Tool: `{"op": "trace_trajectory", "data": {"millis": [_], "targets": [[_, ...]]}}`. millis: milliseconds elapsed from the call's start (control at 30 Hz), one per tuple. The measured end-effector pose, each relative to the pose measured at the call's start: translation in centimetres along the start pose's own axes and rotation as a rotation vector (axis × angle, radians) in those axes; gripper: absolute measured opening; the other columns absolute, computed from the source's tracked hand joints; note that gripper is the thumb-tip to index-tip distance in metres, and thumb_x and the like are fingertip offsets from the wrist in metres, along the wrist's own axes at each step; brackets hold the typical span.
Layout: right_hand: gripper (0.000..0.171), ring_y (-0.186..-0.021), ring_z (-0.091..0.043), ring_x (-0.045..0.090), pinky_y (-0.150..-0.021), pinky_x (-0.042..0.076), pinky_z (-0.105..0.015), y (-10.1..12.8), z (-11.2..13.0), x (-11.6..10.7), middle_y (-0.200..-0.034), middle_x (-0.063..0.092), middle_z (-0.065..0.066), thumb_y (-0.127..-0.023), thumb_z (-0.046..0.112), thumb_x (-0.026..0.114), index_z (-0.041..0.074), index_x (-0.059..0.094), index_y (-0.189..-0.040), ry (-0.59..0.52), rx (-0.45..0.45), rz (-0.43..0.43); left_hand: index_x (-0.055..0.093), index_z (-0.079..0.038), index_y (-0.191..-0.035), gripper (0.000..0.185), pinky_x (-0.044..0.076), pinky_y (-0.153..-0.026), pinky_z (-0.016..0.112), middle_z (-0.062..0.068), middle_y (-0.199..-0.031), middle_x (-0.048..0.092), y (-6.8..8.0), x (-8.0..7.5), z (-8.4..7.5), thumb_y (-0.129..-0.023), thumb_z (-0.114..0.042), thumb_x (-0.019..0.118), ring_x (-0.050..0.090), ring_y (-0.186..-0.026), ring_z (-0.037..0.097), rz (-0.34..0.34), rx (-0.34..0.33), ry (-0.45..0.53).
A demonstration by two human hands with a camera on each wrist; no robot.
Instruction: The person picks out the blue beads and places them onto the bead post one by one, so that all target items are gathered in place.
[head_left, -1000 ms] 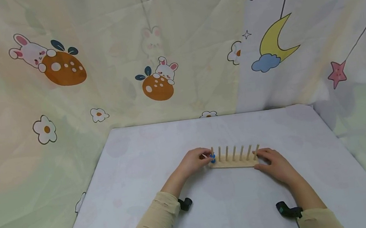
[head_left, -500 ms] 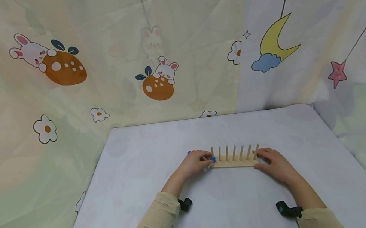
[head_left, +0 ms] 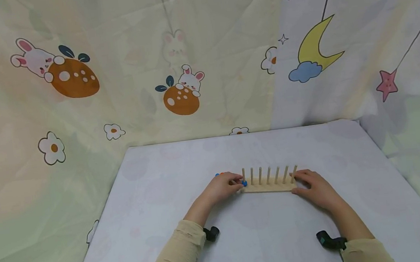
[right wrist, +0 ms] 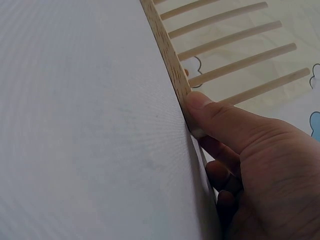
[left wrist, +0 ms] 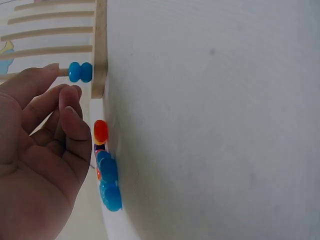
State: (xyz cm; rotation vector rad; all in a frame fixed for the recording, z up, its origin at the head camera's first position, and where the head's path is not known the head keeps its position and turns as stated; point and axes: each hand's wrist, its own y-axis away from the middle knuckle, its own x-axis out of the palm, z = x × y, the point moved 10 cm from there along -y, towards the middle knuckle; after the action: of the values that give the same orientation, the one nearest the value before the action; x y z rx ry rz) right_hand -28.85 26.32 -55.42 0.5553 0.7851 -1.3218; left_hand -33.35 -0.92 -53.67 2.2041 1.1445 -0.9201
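Two hands are at work on the tabletop, and we go L to R. Far L, a small heap of beads, blue and red, lies just beside our left hand. That hand's fingers are loosely curled w/ nothing in them, tips near two blue beads sitting low on the end peg. The wooden peg rack stands mid-tabletop, pegs upright. At its R end our right hand holds it, thumb pressed on the base edge, other fingers curled behind.
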Motion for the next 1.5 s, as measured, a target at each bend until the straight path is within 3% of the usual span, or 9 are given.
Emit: {"op": "trace_trajectory", "data": {"millis": [367,700,967,1167,1333,1500], "targets": [[0.057,-0.130,-0.043,0.044,-0.104,0.036,-0.062,0.0,-0.1,0.0,-0.136,0.055,-0.017,-0.088,0.035,0.074,0.007,0.058,-0.135,-0.004,0.014,-0.006,0.070,-0.020,-0.123,0.031,0.049,-0.080,0.027,-0.007,-0.104,0.068,1.6,-3.1,1.3,-0.095,-0.032,0.067,0.058,-0.091,0.009,-0.136,0.005,0.018],[0.058,-0.131,-0.044,0.043,-0.105,0.035,-0.063,0.0,-0.2,0.0,-0.138,0.053,-0.018,-0.089,0.037,0.073,0.006,0.057,-0.136,0.003,0.022,0.005,0.070,-0.023,-0.119,0.028,0.050,-0.080,0.032,-0.005,-0.115,0.066,3.6,-5.0,5.4,-0.094,-0.034,0.067,0.059,-0.096,0.014,-0.227,-0.134,0.082],[0.057,-0.131,-0.044,0.044,-0.104,0.035,-0.063,0.1,-0.3,0.1,-0.137,0.054,-0.018,-0.088,0.035,0.074,0.007,0.058,-0.135,-0.003,0.033,-0.006,0.070,-0.022,-0.117,0.026,0.051,-0.077,0.030,-0.003,-0.110,0.066,5.2,-5.3,7.4,-0.094,-0.033,0.068,0.058,-0.094,0.014,-0.270,-0.203,0.099],[0.058,-0.131,-0.044,0.044,-0.104,0.035,-0.063,0.1,-0.1,0.1,-0.137,0.054,-0.018,-0.088,0.036,0.074,0.007,0.058,-0.135,-0.005,0.035,-0.004,0.070,-0.024,-0.116,0.025,0.052,-0.082,0.033,-0.004,-0.109,0.066,5.5,-4.8,8.7,-0.094,-0.037,0.067,0.059,-0.095,0.014,-0.269,-0.210,0.107],[0.058,-0.131,-0.044,0.043,-0.105,0.035,-0.063,0.0,-0.1,0.1,-0.138,0.053,-0.018,-0.089,0.038,0.073,0.007,0.058,-0.136,-0.006,0.038,0.006,0.072,-0.023,-0.113,0.023,0.050,-0.086,0.035,-0.004,-0.109,0.066,5.6,-4.3,9.2,-0.093,-0.034,0.069,0.058,-0.095,0.012,-0.274,-0.174,0.110],[0.058,-0.132,-0.044,0.043,-0.105,0.034,-0.063,0.0,-0.2,0.1,-0.138,0.053,-0.018,-0.089,0.037,0.073,0.007,0.057,-0.136,-0.002,0.034,0.009,0.072,-0.021,-0.113,0.024,0.049,-0.085,0.034,-0.004,-0.109,0.065,5.4,-3.9,8.7,-0.092,-0.031,0.070,0.057,-0.092,0.011,-0.275,-0.114,0.047]]}}
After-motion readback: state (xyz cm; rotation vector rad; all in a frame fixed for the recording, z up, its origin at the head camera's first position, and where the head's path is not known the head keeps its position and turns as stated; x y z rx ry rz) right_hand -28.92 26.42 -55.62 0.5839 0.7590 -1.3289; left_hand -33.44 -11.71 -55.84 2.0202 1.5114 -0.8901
